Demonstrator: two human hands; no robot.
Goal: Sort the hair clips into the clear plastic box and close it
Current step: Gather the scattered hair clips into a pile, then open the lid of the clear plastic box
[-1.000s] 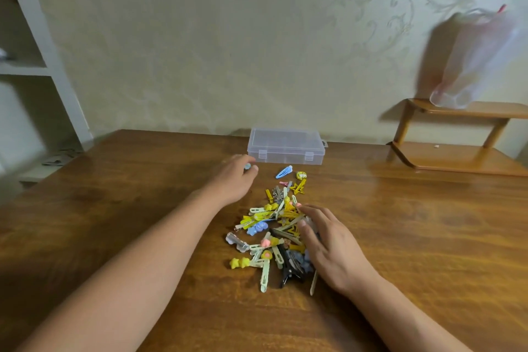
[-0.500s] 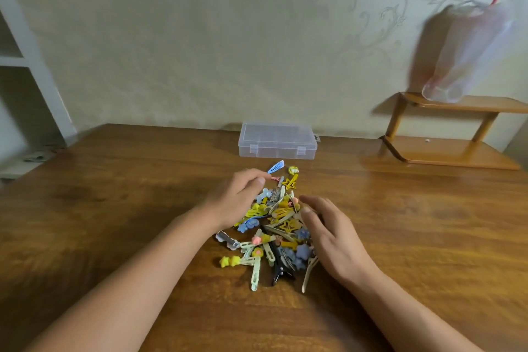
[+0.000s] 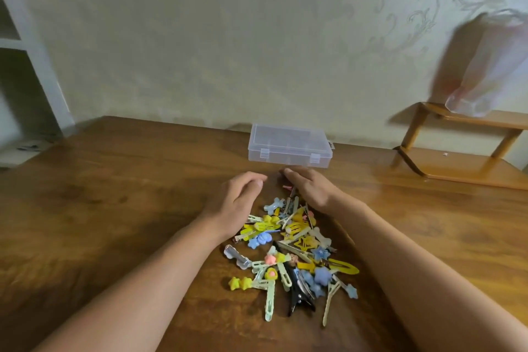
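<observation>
A heap of several colourful hair clips [image 3: 294, 248] lies on the wooden table [image 3: 114, 208] in front of me: yellow, blue, pale green, one black. The clear plastic box [image 3: 290, 146] stands shut with two latches at the far edge, by the wall. My left hand [image 3: 237, 203] rests at the heap's far left side, fingers loosely bent toward the middle. My right hand [image 3: 308, 187] lies at the heap's far right side, fingers stretched left, tips near the left hand's. Both hands sit just in front of the box. Some clips are hidden under the hands.
A small wooden two-tier shelf [image 3: 463, 151] stands on the table at the right, with a thin plastic bag [image 3: 494, 66] hanging over it. A white shelving unit [image 3: 25, 66] is at the far left. The wall runs right behind the box.
Both hands moved forward to the far end of the heap, toward the box. The right hand left the near right side of the pile. The loose far clips are now under the hands.
</observation>
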